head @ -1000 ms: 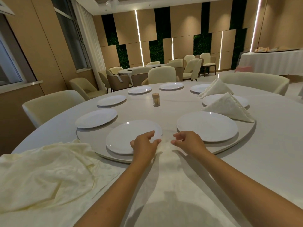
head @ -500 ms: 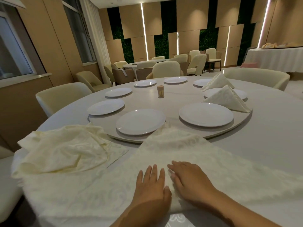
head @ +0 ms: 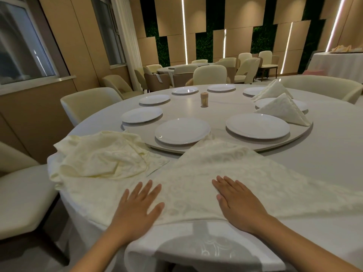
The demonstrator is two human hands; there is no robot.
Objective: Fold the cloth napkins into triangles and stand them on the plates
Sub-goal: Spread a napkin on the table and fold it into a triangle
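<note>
The napkin lies spread as a big triangle on the near part of the surface, its far tip lapping onto the rim of the lazy Susan btwn two front plates; its near folded edge runs just short of the surface's edge. Vs. half a sec ago, the hands have slid apart: then side by side at the middle of the near edge, now well separated. Left hand lies flat, fingers straight and spread, pressing the cloth's left part; right hand lies flat, fingers straight and close together, pressing the right part. Neither grip pinches anything. The cloth is cream w/ a faint woven pattern and looks fairly smooth.

Left of it sits a crumpled pile of napkins, touching it. The near plate and right plate are bare. Two folded napkins stand on plates at far right. A small toothpick holder stands at the centre.
</note>
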